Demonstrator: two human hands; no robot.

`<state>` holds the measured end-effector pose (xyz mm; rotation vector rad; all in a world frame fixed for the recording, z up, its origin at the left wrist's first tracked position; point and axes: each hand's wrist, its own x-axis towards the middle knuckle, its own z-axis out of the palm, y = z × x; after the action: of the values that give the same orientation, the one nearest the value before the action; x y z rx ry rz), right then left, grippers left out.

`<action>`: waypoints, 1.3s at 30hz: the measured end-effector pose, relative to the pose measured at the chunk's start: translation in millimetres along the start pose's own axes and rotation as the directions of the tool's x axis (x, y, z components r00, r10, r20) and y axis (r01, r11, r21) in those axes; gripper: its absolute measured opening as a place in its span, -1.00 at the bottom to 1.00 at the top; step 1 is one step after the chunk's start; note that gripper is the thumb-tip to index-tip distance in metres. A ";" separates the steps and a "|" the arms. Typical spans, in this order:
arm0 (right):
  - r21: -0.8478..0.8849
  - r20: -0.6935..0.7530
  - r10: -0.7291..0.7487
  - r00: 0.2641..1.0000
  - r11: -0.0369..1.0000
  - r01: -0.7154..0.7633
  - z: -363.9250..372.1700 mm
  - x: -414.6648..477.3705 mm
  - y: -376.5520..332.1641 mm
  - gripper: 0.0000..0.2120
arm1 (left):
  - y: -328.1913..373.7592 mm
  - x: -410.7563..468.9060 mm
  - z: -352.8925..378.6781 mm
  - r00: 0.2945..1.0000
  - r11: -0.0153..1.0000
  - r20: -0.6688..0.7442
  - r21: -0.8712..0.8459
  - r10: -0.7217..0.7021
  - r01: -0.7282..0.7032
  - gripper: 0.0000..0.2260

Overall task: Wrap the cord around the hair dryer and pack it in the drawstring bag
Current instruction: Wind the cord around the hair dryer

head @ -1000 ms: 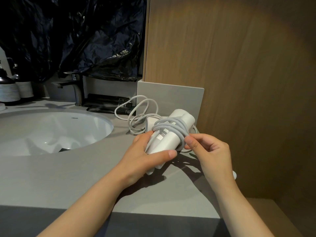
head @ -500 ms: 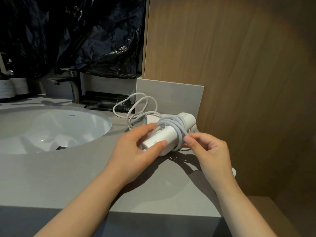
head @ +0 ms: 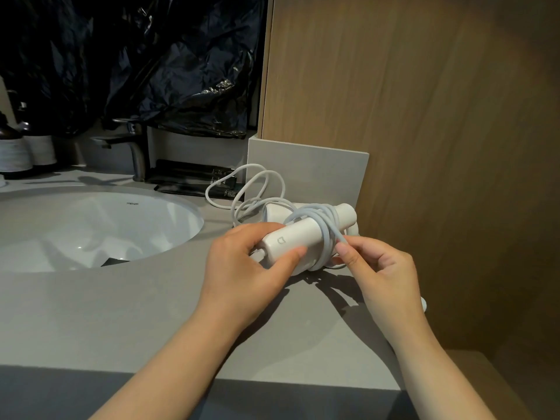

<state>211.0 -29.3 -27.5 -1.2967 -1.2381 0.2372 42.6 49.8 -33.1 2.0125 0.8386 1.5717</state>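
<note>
Grey countertop [head: 121,313], near its back right corner: left hand [head: 242,274] grips the hair dryer [head: 303,237], now rolled flatter than 1 s ago; right hand [head: 375,268] pinches the cord [head: 325,234] at the wraps; loose loops [head: 257,189] remain behind, so wrapping looks unfinished.

Bare worktop [head: 136,313] lies open before the sink [head: 91,225], a wood wall [head: 424,147] closing the right and loose cord [head: 257,204] cluttering the back.

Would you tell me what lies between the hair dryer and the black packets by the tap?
Loose loops of white cord lie there on the counter, shown in the head view.
</note>
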 end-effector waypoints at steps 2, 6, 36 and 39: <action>-0.005 -0.004 0.001 1.000 1.000 -0.001 1.2 -0.5 0.1 -0.85 | 1.2 0.0 0.3 1.000 1.000 -0.017 0.008 -0.004 0.004 -0.76; -0.020 -0.030 -0.005 1.000 1.000 0.004 0.7 -2.0 0.0 -0.85 | 3.6 1.9 -0.3 0.999 0.999 -0.003 -0.032 -0.032 0.032 -0.82; -0.327 0.101 0.112 0.989 0.942 -0.073 -46.1 -42.9 -20.4 -0.94 | 31.2 -9.5 -42.7 0.800 0.774 0.281 -0.225 -0.529 0.591 -0.75; -0.308 0.097 0.119 0.988 0.948 -0.084 -47.9 -44.9 -24.6 -0.94 | 32.3 -7.2 -44.1 0.906 0.925 0.193 0.019 -0.376 0.380 -0.79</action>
<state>218.6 -98.7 -22.1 -1.6347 -1.3429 0.2022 4.7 20.9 -5.3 1.8150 1.0560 1.1437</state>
